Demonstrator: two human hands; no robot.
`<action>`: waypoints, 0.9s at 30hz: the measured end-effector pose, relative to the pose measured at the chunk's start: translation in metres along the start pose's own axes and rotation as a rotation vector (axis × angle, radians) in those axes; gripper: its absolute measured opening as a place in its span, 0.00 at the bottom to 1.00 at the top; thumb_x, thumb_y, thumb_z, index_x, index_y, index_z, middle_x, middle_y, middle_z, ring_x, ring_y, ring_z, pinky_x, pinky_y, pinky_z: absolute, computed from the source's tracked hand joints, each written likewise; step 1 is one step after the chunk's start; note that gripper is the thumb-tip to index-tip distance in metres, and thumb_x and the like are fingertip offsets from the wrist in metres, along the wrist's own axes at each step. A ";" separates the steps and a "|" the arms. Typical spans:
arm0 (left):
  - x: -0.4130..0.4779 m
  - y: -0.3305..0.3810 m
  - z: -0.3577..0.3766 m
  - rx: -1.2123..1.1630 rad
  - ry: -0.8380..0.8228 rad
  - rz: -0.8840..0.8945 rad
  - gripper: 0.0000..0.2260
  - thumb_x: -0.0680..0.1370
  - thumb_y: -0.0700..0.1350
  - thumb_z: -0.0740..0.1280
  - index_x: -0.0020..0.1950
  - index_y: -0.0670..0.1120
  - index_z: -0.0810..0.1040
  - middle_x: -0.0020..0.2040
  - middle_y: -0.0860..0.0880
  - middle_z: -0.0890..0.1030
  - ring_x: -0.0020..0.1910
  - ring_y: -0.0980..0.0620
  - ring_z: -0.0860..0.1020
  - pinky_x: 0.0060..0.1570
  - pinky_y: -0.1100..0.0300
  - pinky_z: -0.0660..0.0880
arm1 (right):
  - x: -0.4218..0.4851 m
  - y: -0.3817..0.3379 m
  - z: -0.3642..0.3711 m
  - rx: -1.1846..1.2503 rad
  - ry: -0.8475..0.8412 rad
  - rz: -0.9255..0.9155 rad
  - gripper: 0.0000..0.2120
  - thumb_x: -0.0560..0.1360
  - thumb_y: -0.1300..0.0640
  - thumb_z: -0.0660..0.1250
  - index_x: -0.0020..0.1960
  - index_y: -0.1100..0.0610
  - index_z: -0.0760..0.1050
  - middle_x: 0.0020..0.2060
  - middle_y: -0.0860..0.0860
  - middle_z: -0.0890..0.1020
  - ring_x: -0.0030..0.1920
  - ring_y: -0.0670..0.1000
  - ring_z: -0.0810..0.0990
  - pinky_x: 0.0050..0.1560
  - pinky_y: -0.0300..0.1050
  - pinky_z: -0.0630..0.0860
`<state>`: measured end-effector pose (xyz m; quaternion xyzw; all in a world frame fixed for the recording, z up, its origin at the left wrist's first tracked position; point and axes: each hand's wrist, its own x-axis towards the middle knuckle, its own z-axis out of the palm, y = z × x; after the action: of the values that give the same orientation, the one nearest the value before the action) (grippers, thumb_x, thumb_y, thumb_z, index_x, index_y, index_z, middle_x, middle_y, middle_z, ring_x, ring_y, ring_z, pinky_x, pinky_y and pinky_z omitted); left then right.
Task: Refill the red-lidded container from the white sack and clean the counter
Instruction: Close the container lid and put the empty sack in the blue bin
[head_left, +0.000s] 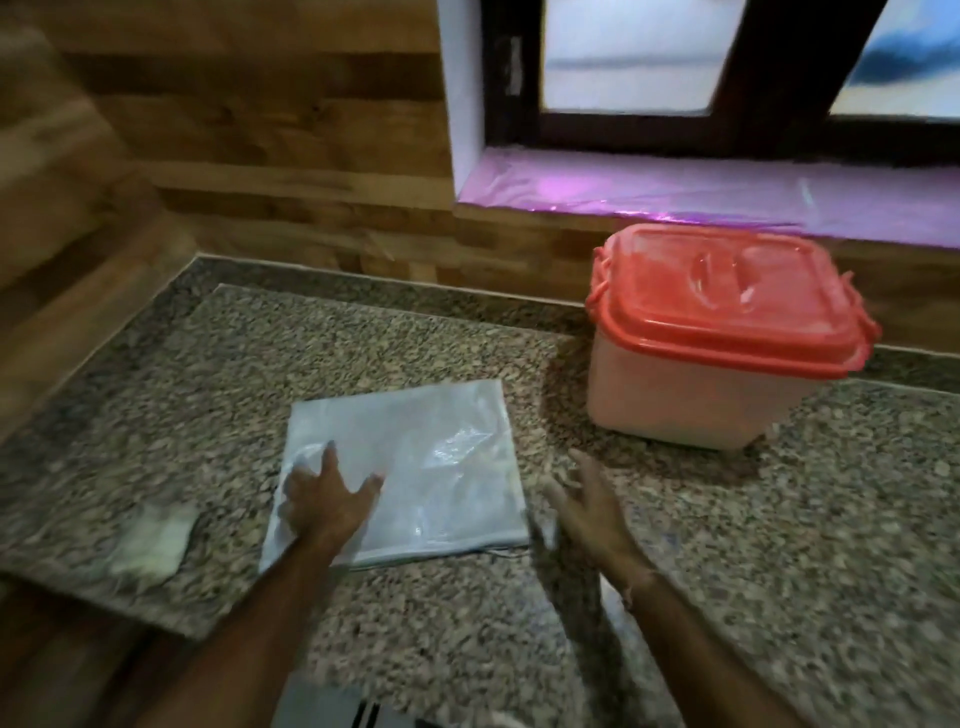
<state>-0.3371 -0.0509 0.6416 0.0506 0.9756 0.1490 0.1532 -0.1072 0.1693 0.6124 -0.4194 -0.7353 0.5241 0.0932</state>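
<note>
- Two loose things share the counter (260, 364) with the task's own items. A crumpled pale cloth (150, 543) lies near the front edge on your left. A grey object with dark stripes (332, 712) sits at the very bottom of the view, cut off too much to tell what it is.
- Behind the counter runs a wood-patterned wall (260, 130). To the right, a dark-framed window (623, 52) sits above a window sill (675, 187) covered in shiny pink film.
- Bare speckled stone lies between the sack and the container.
- The red-lidded container (691, 400) stands at the back right of the counter, close to the wall and just below the window sill. Its red lid (727, 301) is on, and its pale body sits upright. You cannot tell from here whether the side clasps are fastened.
- The white sack (431, 441) lies flat near the middle of the counter, folded into a rough square. It is to the left of the container, nearer to you and apart from it.
- Your left grip (324, 506) rests palm down on the near left part of the sack, with its fingers straight and spread. It presses the sack flat and clasps nothing.
- Your right grip (592, 512) is just beside the sack's near right corner, fingers apart and holding nothing. It is blurred, so you cannot tell whether it touches the sack's edge or the counter.
- A thin band (631, 597) circles your right wrist.
- The container stands beyond and to the right of your right grip, apart from it.
</note>
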 end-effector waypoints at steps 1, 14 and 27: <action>0.011 -0.025 0.000 -0.005 -0.032 -0.022 0.43 0.76 0.69 0.66 0.84 0.54 0.52 0.82 0.37 0.51 0.80 0.35 0.53 0.76 0.39 0.55 | 0.007 -0.003 0.024 -0.084 -0.037 0.004 0.42 0.70 0.31 0.68 0.77 0.52 0.65 0.67 0.55 0.77 0.66 0.56 0.77 0.65 0.54 0.76; -0.005 -0.101 0.011 -0.154 -0.432 0.294 0.24 0.75 0.55 0.75 0.65 0.48 0.69 0.60 0.45 0.80 0.56 0.44 0.80 0.50 0.59 0.72 | -0.010 -0.025 0.123 0.897 0.176 0.525 0.10 0.79 0.60 0.71 0.59 0.63 0.80 0.50 0.57 0.87 0.47 0.57 0.86 0.46 0.54 0.85; 0.080 -0.042 -0.020 -0.096 -0.259 0.327 0.27 0.77 0.58 0.72 0.70 0.46 0.72 0.64 0.42 0.79 0.57 0.42 0.80 0.54 0.46 0.81 | -0.006 -0.034 0.102 0.208 0.193 0.333 0.11 0.82 0.63 0.64 0.64 0.62 0.77 0.55 0.57 0.83 0.55 0.59 0.82 0.59 0.59 0.81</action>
<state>-0.4214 -0.0851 0.6239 0.2198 0.9183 0.2106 0.2531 -0.1797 0.0911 0.5992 -0.5714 -0.5856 0.5627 0.1181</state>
